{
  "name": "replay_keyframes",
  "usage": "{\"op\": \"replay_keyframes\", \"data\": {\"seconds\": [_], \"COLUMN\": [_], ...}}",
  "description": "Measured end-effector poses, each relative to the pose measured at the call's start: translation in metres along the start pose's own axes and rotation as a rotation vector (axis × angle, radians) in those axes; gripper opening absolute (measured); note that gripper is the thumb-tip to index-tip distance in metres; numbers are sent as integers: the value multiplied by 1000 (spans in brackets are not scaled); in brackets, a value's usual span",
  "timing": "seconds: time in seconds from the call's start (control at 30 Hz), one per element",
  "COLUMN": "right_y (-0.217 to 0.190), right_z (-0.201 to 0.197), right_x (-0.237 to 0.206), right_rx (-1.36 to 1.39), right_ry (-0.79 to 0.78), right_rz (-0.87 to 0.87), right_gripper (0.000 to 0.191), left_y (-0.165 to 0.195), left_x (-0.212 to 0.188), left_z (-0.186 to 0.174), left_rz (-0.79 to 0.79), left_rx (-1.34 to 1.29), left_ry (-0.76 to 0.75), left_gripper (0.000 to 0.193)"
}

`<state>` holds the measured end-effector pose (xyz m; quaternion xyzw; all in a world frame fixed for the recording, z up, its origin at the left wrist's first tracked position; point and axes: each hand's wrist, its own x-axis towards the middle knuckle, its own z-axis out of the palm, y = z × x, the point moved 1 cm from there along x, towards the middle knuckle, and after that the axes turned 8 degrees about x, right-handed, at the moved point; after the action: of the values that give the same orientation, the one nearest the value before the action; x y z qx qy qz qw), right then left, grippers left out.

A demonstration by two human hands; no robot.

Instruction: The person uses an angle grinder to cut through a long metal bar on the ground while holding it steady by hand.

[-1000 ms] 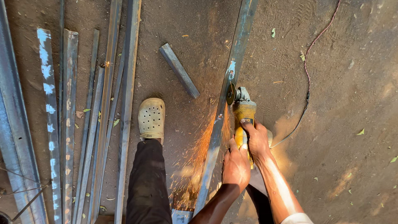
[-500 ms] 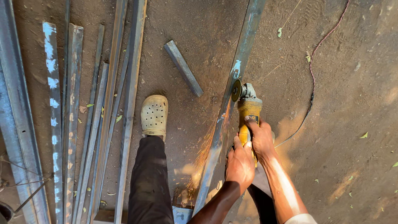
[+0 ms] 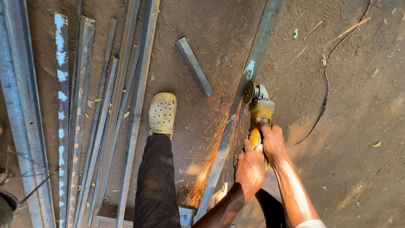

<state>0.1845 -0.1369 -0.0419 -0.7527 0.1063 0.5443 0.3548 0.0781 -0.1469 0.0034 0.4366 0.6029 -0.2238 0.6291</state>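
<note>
Angle grinder (image 3: 258, 113), yellow-bodied with grey metal head, gripped by both hands: right hand (image 3: 272, 141) wrapped around the body, left hand (image 3: 249, 166) clamped on the rear just behind. Long axis pointing away from the hands, disc on edge against long steel bar (image 3: 240, 99); orange sparks (image 3: 211, 162) spraying back to the left. Bar flat, dull grey, running diagonally across dirt floor (image 3: 358, 126). Left of the hands: perforated beige clog (image 3: 162, 114), short steel offcut (image 3: 194, 66), bundle of steel strips (image 3: 105, 109).

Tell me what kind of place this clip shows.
Probably an outdoor metalworking yard: a dirt floor, long steel bars laid out, and both hands, left and right, running a yellow grinder that throws sparks off a bar.
</note>
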Motion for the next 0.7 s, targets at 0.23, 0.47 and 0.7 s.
{"op": "replay_keyframes", "data": {"seconds": [0.23, 0.47, 0.7], "right_y": [-2, -15, -33], "right_z": [0, 4, 9], "right_x": [-1, 5, 10], "right_rx": [-36, 29, 47], "right_ry": [-12, -25, 14], "right_rz": [-51, -68, -13], "right_gripper": [40, 37, 42], "left_y": [-1, 19, 36], "left_x": [4, 1, 6], "left_z": [5, -14, -21], "left_rz": [59, 30, 102], "left_rx": [18, -65, -36], "left_ry": [60, 9, 64], "left_gripper": [68, 54, 44]}}
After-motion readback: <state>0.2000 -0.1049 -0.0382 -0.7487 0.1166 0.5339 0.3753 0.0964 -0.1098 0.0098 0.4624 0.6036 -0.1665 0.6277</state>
